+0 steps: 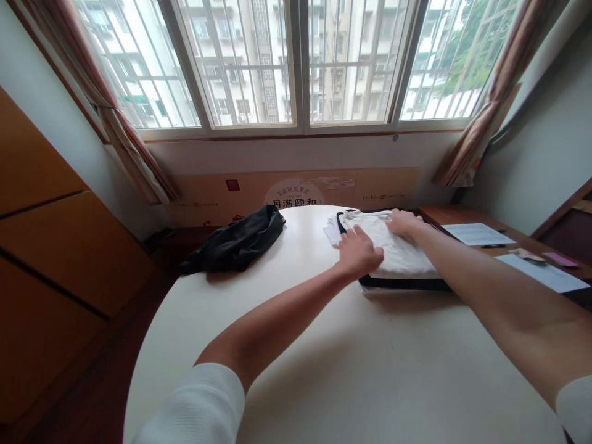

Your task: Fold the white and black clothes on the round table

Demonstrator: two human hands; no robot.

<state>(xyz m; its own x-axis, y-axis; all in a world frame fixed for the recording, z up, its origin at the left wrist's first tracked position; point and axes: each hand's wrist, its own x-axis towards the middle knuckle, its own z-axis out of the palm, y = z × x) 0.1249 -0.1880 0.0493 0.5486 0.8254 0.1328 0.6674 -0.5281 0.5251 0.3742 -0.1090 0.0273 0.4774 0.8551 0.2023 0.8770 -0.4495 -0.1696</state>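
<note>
A folded white garment (404, 259) lies on top of a folded black cloth (407, 283) on the right part of the white table (319, 345). A paler layer shows under the black one. My left hand (358, 251) rests at the left side of the white garment, its fingers stretched forward and its thumb apart. Farther back, my right hand (404, 223) lies on the garment near its far edge, fingers apart and partly hidden. A crumpled black garment or bag (238, 242) lies at the table's far left edge.
To the right, a brown wooden desk (439, 216) holds paper sheets (478, 234), a dark pen (493, 246) and a pink slip (560, 259). Printed cardboard (383, 185) stands below the barred window, behind the table. Wooden cabinets (46, 259) are on the left.
</note>
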